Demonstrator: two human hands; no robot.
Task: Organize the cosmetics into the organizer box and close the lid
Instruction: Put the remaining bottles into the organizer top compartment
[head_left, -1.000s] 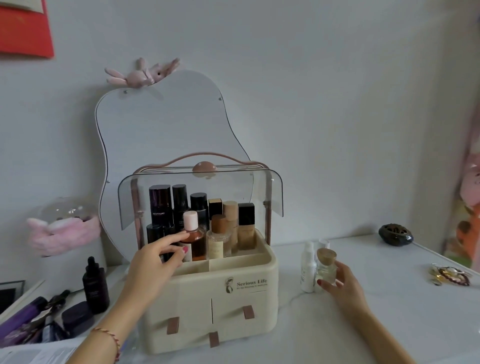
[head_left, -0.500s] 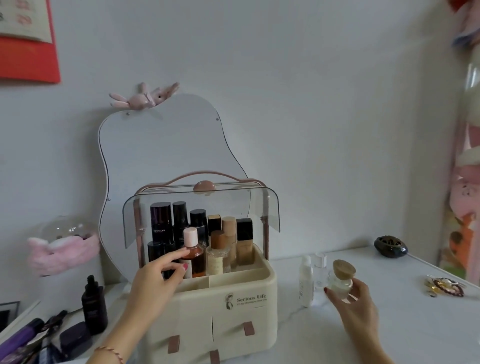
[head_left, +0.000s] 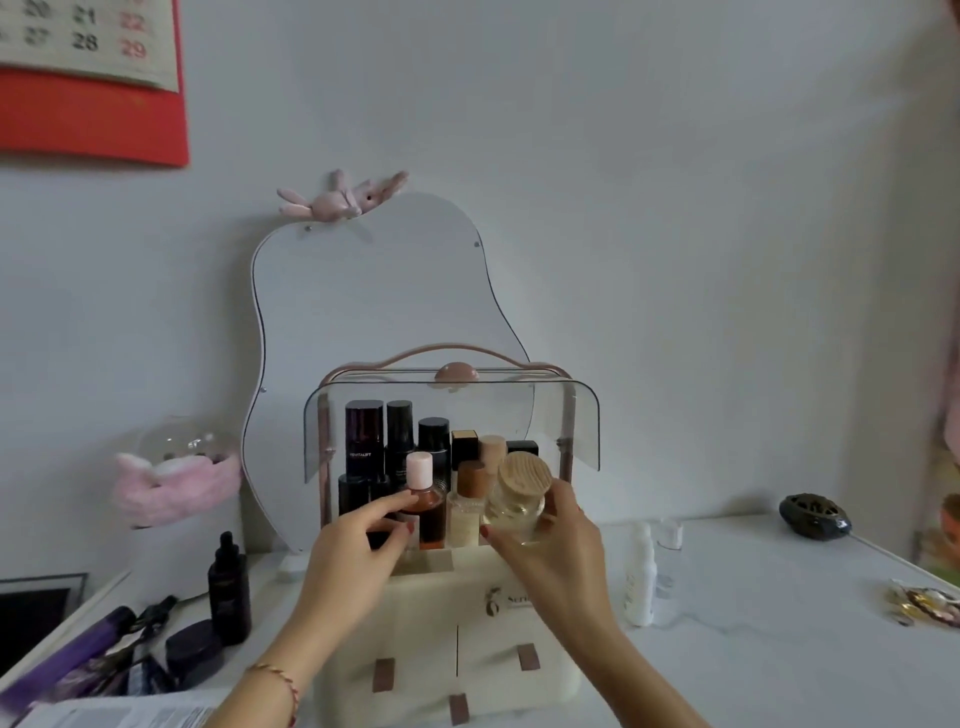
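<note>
A cream organizer box (head_left: 431, 613) stands in the middle of the white table, its clear lid (head_left: 582, 421) swung up. Several dark and amber bottles stand in its top tray. My right hand (head_left: 561, 551) grips a clear glass jar with a wooden lid (head_left: 519, 493) in front of the tray's right side. My left hand (head_left: 358, 545) touches the amber bottle with the pink cap (head_left: 423, 499) at the tray's front. A white spray bottle (head_left: 640, 577) and a clear one (head_left: 670, 545) stand on the table to the right of the box.
A pear-shaped mirror (head_left: 374, 291) leans on the wall behind the box. At the left stand a black dropper bottle (head_left: 228, 597), a dark jar (head_left: 195, 657) and purple tubes (head_left: 72, 660). A dark ornament (head_left: 813, 517) and gold jewellery (head_left: 922, 605) lie at the right.
My right hand has lifted the wooden-lidded jar from the table beside the box and carried it left and up to the tray. My left hand stays at the pink-capped bottle.
</note>
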